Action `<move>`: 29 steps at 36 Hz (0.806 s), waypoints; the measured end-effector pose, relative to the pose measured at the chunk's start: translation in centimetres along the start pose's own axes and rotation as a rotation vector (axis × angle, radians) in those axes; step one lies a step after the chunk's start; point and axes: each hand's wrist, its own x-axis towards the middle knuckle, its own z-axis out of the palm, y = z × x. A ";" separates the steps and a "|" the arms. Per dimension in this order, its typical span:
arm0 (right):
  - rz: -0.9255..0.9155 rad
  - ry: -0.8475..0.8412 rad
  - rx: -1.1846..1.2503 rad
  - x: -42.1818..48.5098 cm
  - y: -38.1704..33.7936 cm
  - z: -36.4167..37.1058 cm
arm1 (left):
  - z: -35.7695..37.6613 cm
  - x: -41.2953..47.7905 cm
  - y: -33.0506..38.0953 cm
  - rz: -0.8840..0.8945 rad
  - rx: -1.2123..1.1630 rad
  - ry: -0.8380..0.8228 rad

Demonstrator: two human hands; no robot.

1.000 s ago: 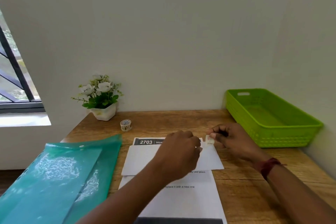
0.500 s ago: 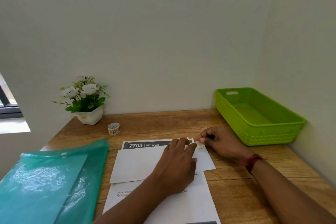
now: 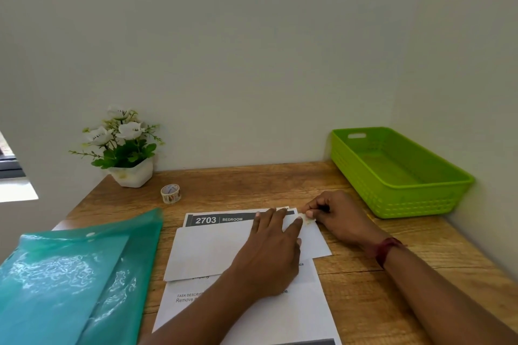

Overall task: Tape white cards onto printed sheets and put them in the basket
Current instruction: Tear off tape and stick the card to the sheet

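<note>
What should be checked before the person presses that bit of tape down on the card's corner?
1. White card lies on the printed sheet: ok.
2. Left hand presses the card flat: ok.
3. Right hand pinches the piece of tape at the card's far right corner: ok.
4. Tape bridges card and sheet: cannot tell.
5. Tape roll stands on the table for more pieces: ok.
6. Green basket open-topped at the right: ok.
</note>
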 end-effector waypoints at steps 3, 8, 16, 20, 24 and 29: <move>0.006 0.007 -0.003 0.0 0.0 0.0 | -0.1 0.0 0.1 -0.001 -0.002 -0.012; -0.006 0.028 -0.018 0.0 0.0 0.2 | -0.2 -0.1 0.1 0.007 0.011 0.002; -0.009 0.039 -0.030 0.0 0.1 0.3 | -0.2 -0.1 0.2 0.009 0.011 0.001; -0.020 0.048 -0.041 -0.1 0.1 0.4 | -0.2 0.0 0.2 0.006 0.009 -0.006; -0.023 0.049 -0.049 -0.1 0.1 0.4 | -0.3 0.0 0.2 0.010 0.016 -0.009; -0.030 0.041 -0.067 -0.1 0.0 0.4 | -0.1 0.0 0.2 0.010 0.025 -0.014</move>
